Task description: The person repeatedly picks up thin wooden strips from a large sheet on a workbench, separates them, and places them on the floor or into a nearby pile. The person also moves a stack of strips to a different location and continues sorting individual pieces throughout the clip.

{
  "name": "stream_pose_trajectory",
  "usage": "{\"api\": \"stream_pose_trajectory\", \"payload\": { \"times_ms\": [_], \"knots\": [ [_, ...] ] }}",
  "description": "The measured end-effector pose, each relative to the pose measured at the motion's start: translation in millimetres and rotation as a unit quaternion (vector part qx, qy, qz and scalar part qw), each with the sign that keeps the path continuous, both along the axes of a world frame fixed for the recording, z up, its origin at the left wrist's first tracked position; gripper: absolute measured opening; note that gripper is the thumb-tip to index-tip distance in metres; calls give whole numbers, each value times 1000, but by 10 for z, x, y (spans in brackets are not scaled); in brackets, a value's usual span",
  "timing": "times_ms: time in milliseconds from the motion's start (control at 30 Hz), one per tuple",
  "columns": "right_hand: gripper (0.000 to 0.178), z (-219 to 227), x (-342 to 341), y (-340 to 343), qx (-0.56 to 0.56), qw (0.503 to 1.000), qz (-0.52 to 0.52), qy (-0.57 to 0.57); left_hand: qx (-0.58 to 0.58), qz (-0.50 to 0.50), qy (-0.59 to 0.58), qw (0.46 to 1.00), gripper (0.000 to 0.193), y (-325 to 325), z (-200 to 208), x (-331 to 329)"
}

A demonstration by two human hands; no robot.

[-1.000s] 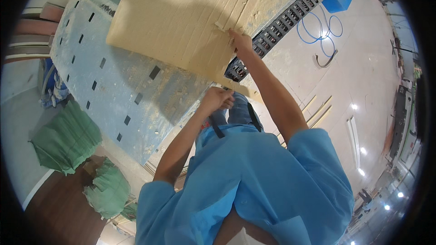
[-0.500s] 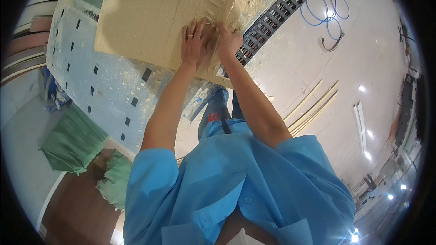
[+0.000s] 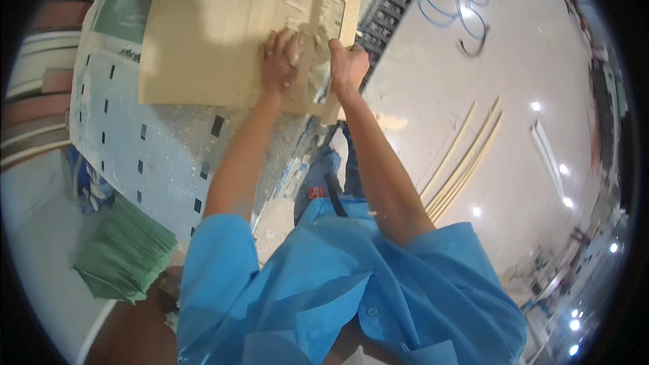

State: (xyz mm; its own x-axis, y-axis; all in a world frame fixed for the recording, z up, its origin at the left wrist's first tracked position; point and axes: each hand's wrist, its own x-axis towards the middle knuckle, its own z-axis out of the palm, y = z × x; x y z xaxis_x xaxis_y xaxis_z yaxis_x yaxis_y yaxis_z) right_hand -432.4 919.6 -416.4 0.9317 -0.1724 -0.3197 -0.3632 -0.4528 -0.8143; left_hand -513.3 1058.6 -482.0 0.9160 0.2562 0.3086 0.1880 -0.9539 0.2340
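A large pale yellow-beige board (image 3: 209, 40) lies on the worktable, with loose shavings and chips scattered along its right edge. My left hand (image 3: 279, 64) rests on the board near that edge, its fingers slightly bent and a little blurred. A long narrow strip (image 3: 353, 0) of the same pale material stands apart from the board's right side. My right hand (image 3: 349, 67) is closed around this strip, thumb on its left side. The strip's lower end (image 3: 330, 109) juts out below my wrist, past the board's near edge.
The blue-grey table (image 3: 122, 115) has dark rectangular slots. A black cable chain (image 3: 399, 3) runs beyond the strip. On the floor lie a coiled blue hose (image 3: 439, 23), several thin pale strips (image 3: 466, 162) and a white length (image 3: 547, 155). Green sheeting (image 3: 125, 250) sits at lower left.
My right hand has closed on the edge strip and shifted it right, away from the board. My left hand has moved slightly left, apart from the right. The view has shifted a little.
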Motion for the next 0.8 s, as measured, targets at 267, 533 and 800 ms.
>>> {"api": "stream_pose_trajectory", "payload": {
  "times_ms": [267,533,800],
  "knots": [
    [49,-198,-1042,-2718,-85,994,48,50,-505,-18,57,861,39,-1109,209,79],
    [51,374,-4143,-5446,-191,974,12,125,-849,-42,214,480,45,-3327,47,913],
    [38,893,-7678,-6592,-295,884,-53,358,-753,135,250,594,55,-4535,-671,196]
  ]
}}
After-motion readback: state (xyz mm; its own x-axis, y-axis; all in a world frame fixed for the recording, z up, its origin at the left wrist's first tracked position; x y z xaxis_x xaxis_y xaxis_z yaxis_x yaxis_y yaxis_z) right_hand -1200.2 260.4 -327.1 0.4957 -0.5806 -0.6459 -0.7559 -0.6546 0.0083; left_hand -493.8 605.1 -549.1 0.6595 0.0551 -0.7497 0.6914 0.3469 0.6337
